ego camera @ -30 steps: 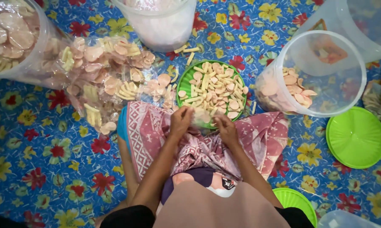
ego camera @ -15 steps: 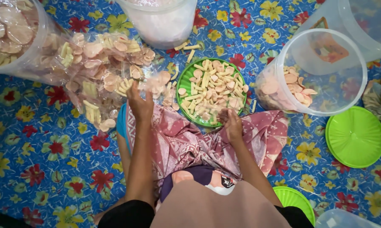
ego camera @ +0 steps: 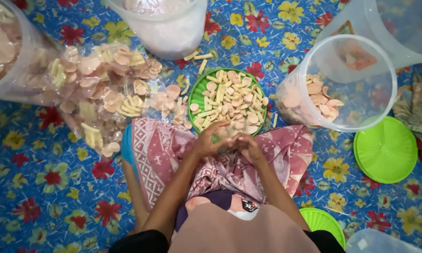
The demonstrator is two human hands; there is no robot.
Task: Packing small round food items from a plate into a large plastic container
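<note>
My left hand (ego camera: 205, 143) and my right hand (ego camera: 249, 147) meet in front of me, fingers touching, just at the near rim of a green plate (ego camera: 198, 92). The plate holds a mix of round pink crackers and pale stick crackers (ego camera: 229, 102). Something pale and blurred shows between my fingertips; I cannot make out what it is. Both hands hover over the pink patterned cloth (ego camera: 159, 150) on my lap.
A heap of loose crackers on clear plastic (ego camera: 103, 89) lies to the left. A clear tub with some crackers (ego camera: 346, 84) stands right of the plate, a white tub (ego camera: 166, 26) behind it. Green lids (ego camera: 386, 150) (ego camera: 323, 224) lie on the floral mat (ego camera: 51, 187).
My left hand has come back from the cracker heap on the left to the middle. My right hand has moved inward to meet it at the plate's near rim.
</note>
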